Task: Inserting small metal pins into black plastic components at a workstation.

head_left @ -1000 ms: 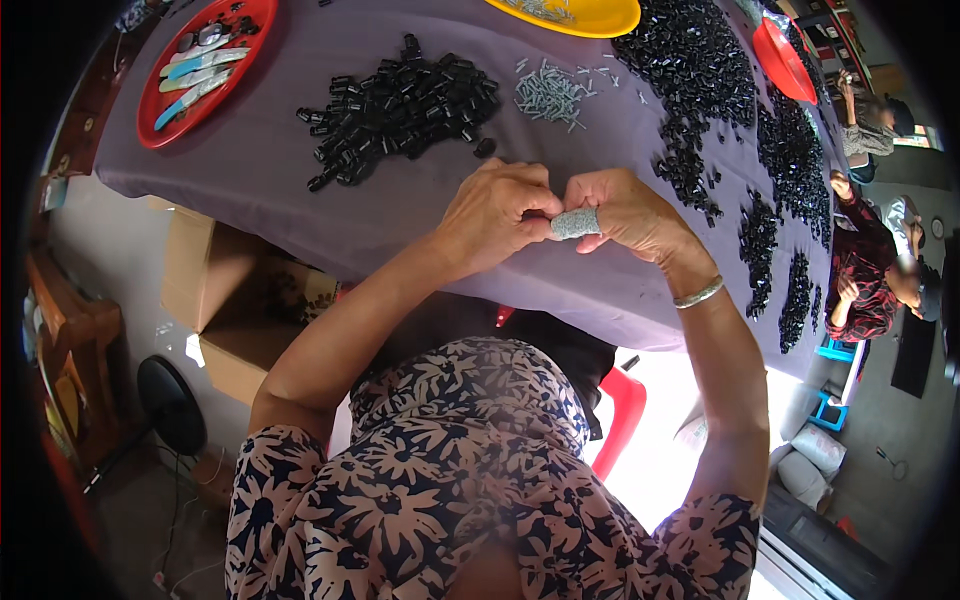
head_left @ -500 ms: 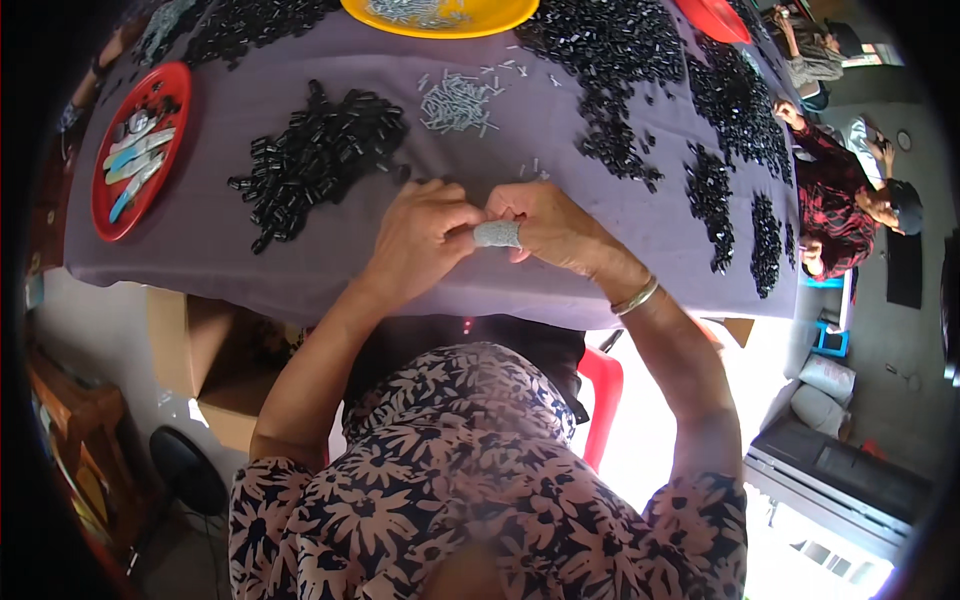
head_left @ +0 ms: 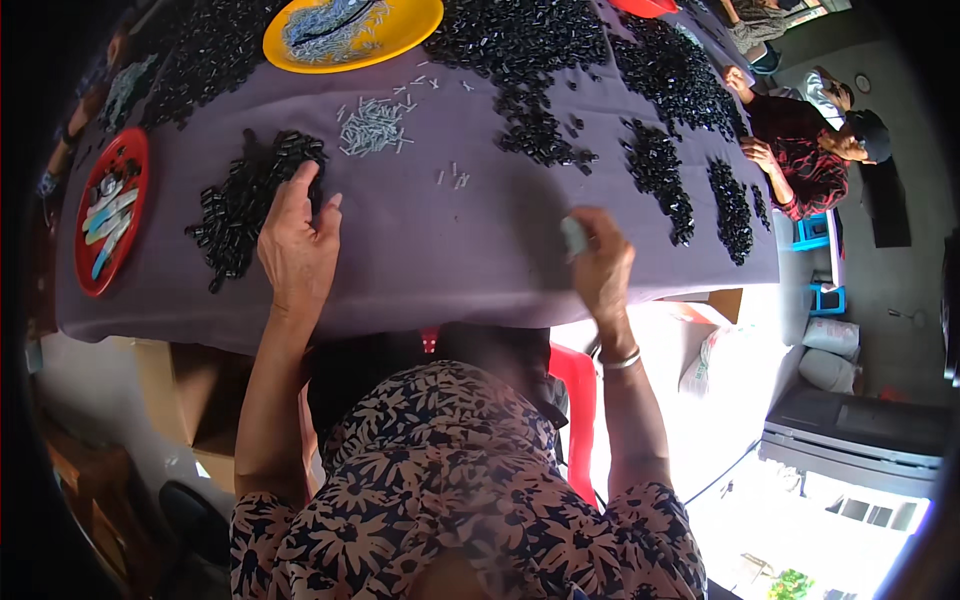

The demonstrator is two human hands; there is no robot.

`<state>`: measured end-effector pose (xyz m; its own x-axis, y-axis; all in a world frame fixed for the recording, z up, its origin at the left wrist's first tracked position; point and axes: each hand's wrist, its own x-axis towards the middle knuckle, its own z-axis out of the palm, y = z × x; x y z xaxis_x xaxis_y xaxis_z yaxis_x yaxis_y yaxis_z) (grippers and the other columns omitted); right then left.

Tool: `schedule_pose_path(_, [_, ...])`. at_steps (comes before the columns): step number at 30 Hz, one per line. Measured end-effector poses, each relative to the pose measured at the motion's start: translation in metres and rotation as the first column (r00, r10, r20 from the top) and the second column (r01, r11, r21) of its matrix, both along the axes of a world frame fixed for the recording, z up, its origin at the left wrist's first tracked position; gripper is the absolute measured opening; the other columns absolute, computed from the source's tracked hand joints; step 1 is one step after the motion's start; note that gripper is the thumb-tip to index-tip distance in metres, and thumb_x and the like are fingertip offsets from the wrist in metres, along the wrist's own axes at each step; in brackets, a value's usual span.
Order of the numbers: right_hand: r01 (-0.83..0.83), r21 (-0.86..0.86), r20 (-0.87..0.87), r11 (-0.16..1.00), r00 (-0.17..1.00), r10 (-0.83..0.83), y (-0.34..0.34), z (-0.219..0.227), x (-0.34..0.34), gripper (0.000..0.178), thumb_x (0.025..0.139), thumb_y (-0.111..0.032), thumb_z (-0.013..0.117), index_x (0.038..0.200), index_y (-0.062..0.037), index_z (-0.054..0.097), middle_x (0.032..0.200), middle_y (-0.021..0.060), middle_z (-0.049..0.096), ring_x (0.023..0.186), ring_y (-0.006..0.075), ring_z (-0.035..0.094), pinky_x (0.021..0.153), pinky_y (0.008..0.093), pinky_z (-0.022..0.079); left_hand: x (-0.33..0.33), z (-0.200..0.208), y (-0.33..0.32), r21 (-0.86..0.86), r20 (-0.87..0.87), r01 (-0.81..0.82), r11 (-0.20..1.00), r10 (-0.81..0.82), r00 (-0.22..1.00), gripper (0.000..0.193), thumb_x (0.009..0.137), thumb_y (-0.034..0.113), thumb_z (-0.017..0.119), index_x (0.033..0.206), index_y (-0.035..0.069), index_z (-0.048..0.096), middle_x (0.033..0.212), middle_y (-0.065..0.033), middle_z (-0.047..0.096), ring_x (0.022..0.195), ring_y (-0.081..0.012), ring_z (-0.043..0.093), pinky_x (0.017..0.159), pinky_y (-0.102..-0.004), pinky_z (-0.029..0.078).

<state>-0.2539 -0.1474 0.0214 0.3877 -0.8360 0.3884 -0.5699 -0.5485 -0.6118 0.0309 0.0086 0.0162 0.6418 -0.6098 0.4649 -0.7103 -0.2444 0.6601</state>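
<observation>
My left hand [head_left: 300, 240] reaches over the near edge of a heap of small black cylindrical pieces [head_left: 235, 215], fingers stretched and thumb apart. Its fingertips overlap the heap, and I see nothing held in it. To the right, my right hand [head_left: 606, 268] is over the purple cloth, its fingers curled and smeared by motion. A grey cover [head_left: 574, 236] sits on one of its digits, apparently the thumb. Whether that hand holds anything cannot be seen. Beyond and between the hands lies a small pile of thin silvery pins [head_left: 373, 127], with a few loose pins [head_left: 460, 181] nearer.
A red tray [head_left: 84, 245] with knife-like tools stands at the left. At the back is a yellow plate [head_left: 425, 25] of silvery pins. More black pieces [head_left: 655, 175] lie in clusters to the right. Another person [head_left: 800, 150] sits at the table's right side.
My hands were together in front of me and have come apart. The left moved left to the black heap and opened; the right moved right. The whole view has shifted too.
</observation>
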Motion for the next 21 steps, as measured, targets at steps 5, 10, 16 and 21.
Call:
schedule_pose_path(5, [0.054, -0.175, -0.064, 0.983, 0.996, -0.066, -0.082, 0.0, -0.026, 0.018, 0.085, -0.01, 0.071, 0.103, -0.0065, 0.069, 0.088, 0.0082, 0.068, 0.068, 0.0181, 0.065, 0.06, 0.0315, 0.05, -0.019, -0.001, 0.0, -0.155, 0.037, 0.173, 0.973, -0.17, 0.985, 0.03, 0.08, -0.004, 0.068, 0.109, 0.002, 0.066, 0.09, -0.0122, 0.057, 0.074, -0.0272, 0.061, 0.068, -0.0384, 0.052])
schedule_pose_path(10, [-0.122, -0.063, -0.082, 0.991, 0.99, 0.117, -0.096, 0.014, 0.014, 0.02, 0.083, -0.007, 0.071, 0.103, -0.0068, 0.068, 0.093, 0.0094, 0.066, 0.075, 0.0233, 0.065, 0.067, 0.0332, 0.051, -0.03, -0.018, -0.007, -0.071, 0.139, 0.406, 0.911, -0.394, 0.908, 0.025, 0.078, -0.007, 0.066, 0.101, 0.001, 0.067, 0.096, -0.0116, 0.058, 0.086, -0.0282, 0.062, 0.076, -0.0386, 0.051])
schedule_pose_path(16, [-0.247, -0.169, -0.127, 0.954, 0.965, 0.228, -0.074, 0.001, 0.062, 0.019, 0.079, -0.001, 0.071, 0.097, -0.0059, 0.068, 0.092, 0.0112, 0.065, 0.081, 0.0295, 0.065, 0.072, 0.0362, 0.051, -0.025, -0.02, -0.008, -0.102, -0.009, 0.449, 0.888, -0.452, 0.892, 0.024, 0.077, -0.007, 0.067, 0.099, 0.002, 0.066, 0.094, -0.0105, 0.059, 0.084, -0.0303, 0.062, 0.072, -0.038, 0.051])
schedule_pose_path(21, [-0.324, -0.219, -0.163, 0.92, 0.942, 0.293, -0.062, 0.004, 0.04, 0.024, 0.077, 0.002, 0.071, 0.1, -0.0062, 0.069, 0.101, 0.0124, 0.064, 0.086, 0.0324, 0.065, 0.074, 0.0372, 0.051, -0.023, -0.021, -0.01, -0.127, -0.049, 0.458, 0.88, -0.467, 0.883, 0.022, 0.078, -0.007, 0.066, 0.098, 0.004, 0.065, 0.092, -0.0094, 0.059, 0.082, -0.0297, 0.062, 0.071, -0.0378, 0.05])
